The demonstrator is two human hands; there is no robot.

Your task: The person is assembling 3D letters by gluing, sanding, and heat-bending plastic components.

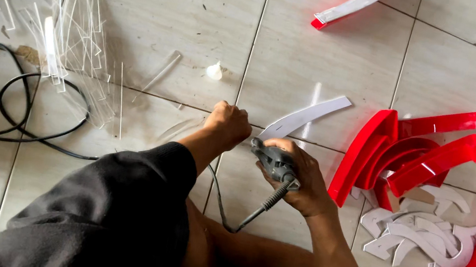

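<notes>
My right hand (302,177) grips a grey corded power tool (274,159), its cable (236,215) trailing down toward my legs. The tool's tip meets a curved white acrylic strip (306,116) that lies on the tiled floor and runs up to the right. My left hand (228,122) is closed into a fist just left of the tool, at the strip's near end; whether it pinches the strip is hidden. Both forearms come out of dark sleeves.
A pile of clear acrylic offcuts (72,39) and a looped black cable (8,106) lie at left. Red curved acrylic pieces (410,154) and white cut shapes (422,234) crowd the right. Another red-and-white strip (352,4) lies at top. A small white blob (214,71) sits nearby.
</notes>
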